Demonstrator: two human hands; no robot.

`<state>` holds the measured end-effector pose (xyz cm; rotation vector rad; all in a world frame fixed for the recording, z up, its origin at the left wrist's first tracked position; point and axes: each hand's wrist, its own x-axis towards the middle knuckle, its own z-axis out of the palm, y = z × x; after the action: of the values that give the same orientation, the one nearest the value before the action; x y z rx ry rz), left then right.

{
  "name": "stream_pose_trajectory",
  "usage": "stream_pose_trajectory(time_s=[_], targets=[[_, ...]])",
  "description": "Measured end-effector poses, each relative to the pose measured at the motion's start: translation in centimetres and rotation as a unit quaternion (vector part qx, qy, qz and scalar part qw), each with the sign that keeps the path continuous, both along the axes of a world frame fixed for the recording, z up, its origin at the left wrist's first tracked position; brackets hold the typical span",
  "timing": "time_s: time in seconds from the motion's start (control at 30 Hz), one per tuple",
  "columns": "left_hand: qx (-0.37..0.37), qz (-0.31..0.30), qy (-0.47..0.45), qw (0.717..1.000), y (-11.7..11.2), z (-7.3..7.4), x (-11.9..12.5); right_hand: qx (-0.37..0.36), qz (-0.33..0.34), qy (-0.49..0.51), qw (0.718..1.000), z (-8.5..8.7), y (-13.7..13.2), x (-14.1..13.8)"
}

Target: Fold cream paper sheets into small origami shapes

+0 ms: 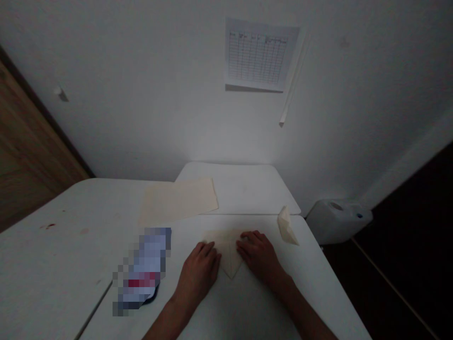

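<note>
A folded sheet of cream paper (229, 257) lies on the white table between my hands, its point toward me and a crease down its middle. My left hand (202, 262) holds the paper's left side against the table, fingers bent and close together. On the opposite side, my right hand (260, 255) grips the paper with curled fingers, its fingertips on the upper right part. Both hands partly cover the paper's side edges. To the right of my right hand sits a small folded paper boat (286, 226).
A flat cream sheet (180, 200) lies at the back left. A phone with a blurred-out screen (145, 269) rests left of my left hand. Beyond the right table edge (339, 283) stands a whitish plastic jug (336, 222). A printed chart (260, 56) hangs on the wall behind.
</note>
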<state>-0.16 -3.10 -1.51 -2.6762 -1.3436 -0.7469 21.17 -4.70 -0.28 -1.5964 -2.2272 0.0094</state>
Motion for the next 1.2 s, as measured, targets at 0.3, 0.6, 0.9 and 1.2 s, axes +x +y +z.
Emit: stream_pose_trajectory(time_s=[0.3,0.6,0.9,1.2], targets=[[-0.003,0.032,-0.029,0.999,0.5,-0.5,-0.4,-0.012,-0.007,0.020,1.000,0.5,-0.2,-0.2],[-0.071,-0.033,-0.086,0.993,3.1,0.3,-1.6,-0.060,0.005,0.017,0.998,1.2,1.3,0.7],[-0.132,-0.064,-0.052,0.988,5.3,2.0,-1.1,-0.112,0.011,0.012,0.994,2.7,3.1,1.1],[-0.131,-0.113,-0.047,0.984,7.0,1.7,-0.4,-0.111,0.051,0.017,0.992,3.2,4.0,1.8]])
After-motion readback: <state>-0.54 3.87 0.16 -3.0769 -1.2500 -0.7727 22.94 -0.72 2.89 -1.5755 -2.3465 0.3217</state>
